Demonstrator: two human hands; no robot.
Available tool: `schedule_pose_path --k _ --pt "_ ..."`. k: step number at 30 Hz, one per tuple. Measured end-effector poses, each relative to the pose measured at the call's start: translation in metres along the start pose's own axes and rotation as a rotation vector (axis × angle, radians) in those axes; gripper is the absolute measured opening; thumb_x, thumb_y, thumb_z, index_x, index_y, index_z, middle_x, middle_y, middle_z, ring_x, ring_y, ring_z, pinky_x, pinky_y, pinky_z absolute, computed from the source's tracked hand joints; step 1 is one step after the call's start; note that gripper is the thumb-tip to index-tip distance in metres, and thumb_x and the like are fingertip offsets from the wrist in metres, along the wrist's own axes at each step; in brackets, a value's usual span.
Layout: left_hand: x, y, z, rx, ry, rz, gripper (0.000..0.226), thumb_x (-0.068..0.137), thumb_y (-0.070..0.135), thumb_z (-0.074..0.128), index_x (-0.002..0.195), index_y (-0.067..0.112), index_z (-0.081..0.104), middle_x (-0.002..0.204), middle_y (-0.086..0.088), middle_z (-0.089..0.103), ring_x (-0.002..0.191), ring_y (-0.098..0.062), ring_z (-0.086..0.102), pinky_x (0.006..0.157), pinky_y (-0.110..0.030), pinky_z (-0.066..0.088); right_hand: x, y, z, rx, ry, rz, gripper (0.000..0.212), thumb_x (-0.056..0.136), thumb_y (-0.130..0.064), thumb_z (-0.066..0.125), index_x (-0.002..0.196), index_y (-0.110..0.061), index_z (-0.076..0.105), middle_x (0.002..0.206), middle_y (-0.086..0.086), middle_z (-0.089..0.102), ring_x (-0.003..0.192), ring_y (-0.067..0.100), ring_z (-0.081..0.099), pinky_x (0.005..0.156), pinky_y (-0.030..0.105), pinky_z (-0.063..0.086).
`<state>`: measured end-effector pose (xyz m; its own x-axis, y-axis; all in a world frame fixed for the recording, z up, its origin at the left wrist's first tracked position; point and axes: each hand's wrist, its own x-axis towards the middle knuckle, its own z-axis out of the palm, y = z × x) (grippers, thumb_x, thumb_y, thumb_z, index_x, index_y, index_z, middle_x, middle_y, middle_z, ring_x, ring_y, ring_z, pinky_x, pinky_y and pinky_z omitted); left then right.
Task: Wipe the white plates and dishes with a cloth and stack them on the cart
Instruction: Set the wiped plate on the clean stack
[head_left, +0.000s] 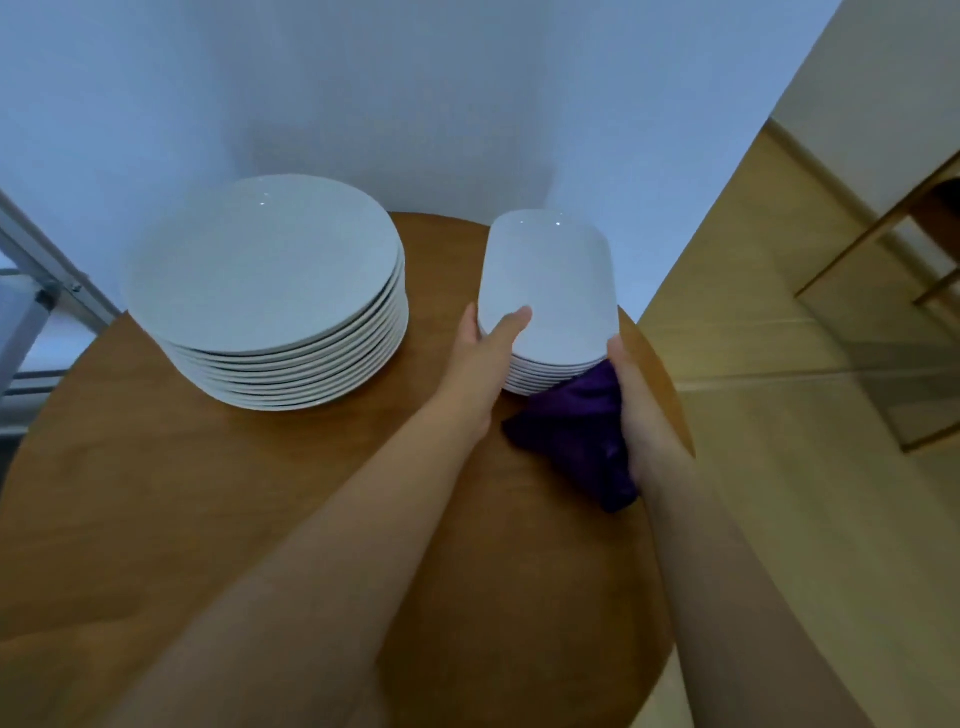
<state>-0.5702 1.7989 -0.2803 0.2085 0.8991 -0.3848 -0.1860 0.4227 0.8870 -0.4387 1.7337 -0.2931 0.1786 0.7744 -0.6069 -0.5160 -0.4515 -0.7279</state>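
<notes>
A stack of several large round white plates stands on the left of a round wooden table. To its right stands a stack of smaller rounded-rectangular white dishes. My left hand grips the near left edge of the top dish, thumb lying on its upper face. My right hand holds a bunched purple cloth against the near right edge of the same stack; its fingers are hidden under the cloth.
A metal frame, perhaps the cart, shows at the far left edge beside the table. A white wall runs behind the table. To the right lie a pale floor and part of a wooden piece of furniture.
</notes>
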Motion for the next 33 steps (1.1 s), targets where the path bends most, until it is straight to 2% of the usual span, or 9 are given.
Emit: schedule_pose_path --k 2,6,10,13,18,22,24,28,33 --pt "0.003 -0.002 0.003 -0.013 0.030 0.009 0.053 0.088 0.019 0.059 0.137 0.026 0.041 0.123 0.006 0.057 0.109 -0.014 0.055 0.077 -0.022 0.049 0.006 0.001 -0.001 -0.035 0.004 -0.003 0.057 0.075 -0.065 0.062 0.113 -0.022 0.063 0.095 0.005 0.074 0.083 0.022 0.072 0.060 0.029 0.057" --pt "-0.001 -0.009 0.003 0.011 0.093 0.030 0.060 0.086 0.007 0.054 0.139 0.027 0.036 0.115 0.010 0.051 0.089 -0.002 0.053 0.055 -0.011 0.046 0.011 0.005 -0.002 -0.084 0.031 -0.021 0.060 0.071 -0.059 0.070 0.114 -0.018 0.062 0.097 0.007 0.074 0.087 0.025 0.071 0.080 0.038 0.056" --pt "-0.012 -0.011 0.000 0.013 0.118 0.056 0.062 0.084 0.007 0.058 0.139 0.025 0.037 0.116 0.008 0.053 0.089 -0.003 0.053 0.060 -0.013 0.046 0.006 0.008 -0.002 -0.076 0.055 -0.022 0.055 0.072 -0.050 0.073 0.113 -0.016 0.063 0.097 0.010 0.073 0.088 0.028 0.070 0.084 0.042 0.055" --pt "-0.028 -0.017 -0.013 0.037 0.136 0.048 0.061 0.083 0.008 0.059 0.137 0.027 0.038 0.119 0.008 0.052 0.096 -0.007 0.052 0.062 -0.015 0.044 -0.011 0.021 0.001 -0.138 0.073 0.012 0.055 0.070 -0.052 0.073 0.111 -0.017 0.063 0.095 0.010 0.073 0.089 0.029 0.070 0.086 0.043 0.055" --pt "-0.071 -0.029 -0.045 0.086 0.099 0.051 0.056 0.084 0.009 0.058 0.133 0.031 0.042 0.119 0.011 0.053 0.102 -0.007 0.052 0.066 -0.016 0.045 -0.056 0.065 0.009 -0.137 0.108 0.039 0.047 0.071 -0.054 0.071 0.106 -0.024 0.060 0.086 0.005 0.074 0.081 0.025 0.070 0.064 0.032 0.058" --pt "-0.115 -0.042 -0.073 0.087 0.073 0.039 0.054 0.084 0.007 0.057 0.130 0.034 0.046 0.124 0.010 0.055 0.114 -0.012 0.051 0.073 -0.020 0.050 -0.098 0.106 0.017 -0.115 0.131 0.043 0.047 0.069 -0.056 0.070 0.106 -0.030 0.057 0.089 0.002 0.073 0.085 0.024 0.069 0.059 0.029 0.055" --pt "-0.136 -0.046 -0.086 0.085 0.068 0.025 0.053 0.085 0.007 0.056 0.128 0.035 0.047 0.122 0.013 0.056 0.113 -0.012 0.051 0.077 -0.024 0.053 -0.117 0.125 0.024 -0.113 0.117 0.051 0.049 0.070 -0.057 0.069 0.109 -0.030 0.056 0.096 0.002 0.071 0.088 0.024 0.068 0.063 0.031 0.056" --pt "-0.170 -0.055 -0.112 0.080 0.057 0.019 0.044 0.089 0.011 0.055 0.120 0.042 0.049 0.116 0.020 0.055 0.114 -0.011 0.050 0.077 -0.024 0.052 -0.149 0.158 0.037 -0.089 0.091 0.024 0.053 0.073 -0.055 0.068 0.117 -0.029 0.055 0.105 0.003 0.069 0.096 0.026 0.066 0.087 0.045 0.054" --pt "-0.202 -0.066 -0.130 -0.019 0.104 0.005 0.022 0.091 0.029 0.054 0.107 0.044 0.055 0.111 0.016 0.061 0.105 -0.013 0.058 0.064 -0.018 0.053 -0.177 0.185 0.062 -0.032 0.091 0.054 0.055 0.075 -0.054 0.068 0.121 -0.033 0.046 0.112 0.001 0.063 0.099 0.025 0.062 0.085 0.043 0.055"
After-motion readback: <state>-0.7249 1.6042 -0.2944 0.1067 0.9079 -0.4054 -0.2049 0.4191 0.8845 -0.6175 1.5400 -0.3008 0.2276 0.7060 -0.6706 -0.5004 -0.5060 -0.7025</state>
